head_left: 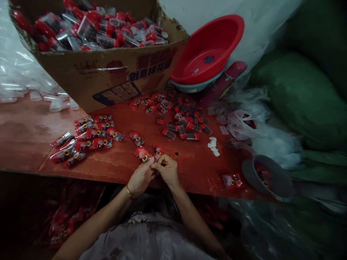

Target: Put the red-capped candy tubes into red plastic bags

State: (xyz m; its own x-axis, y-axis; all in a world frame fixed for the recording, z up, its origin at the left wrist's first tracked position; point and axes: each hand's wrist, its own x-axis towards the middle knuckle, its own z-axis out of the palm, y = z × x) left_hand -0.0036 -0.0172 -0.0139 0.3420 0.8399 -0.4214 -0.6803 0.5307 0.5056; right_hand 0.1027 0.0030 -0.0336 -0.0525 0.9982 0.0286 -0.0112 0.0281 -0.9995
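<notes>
My left hand (141, 177), with a gold bangle at the wrist, is closed in a pinch on a red printed packet (142, 154) near the table's front edge. My right hand (168, 169) meets it fingertip to fingertip, its fingers pinched together; another red packet (158, 149) shows just beyond them. What lies between the right fingertips is too small to tell. A single packet (136, 138) rests a little farther back. To the left, several packets (94, 133) lie in a loose group.
A cardboard box (108, 77) full of red-capped clear tubes stands at the back left. Small dark tubes (184, 122), white discs (213, 146), a red basin (208, 50), a flask (227, 79), plastic bags (260, 126) and a grey bowl (251, 173) are on the right.
</notes>
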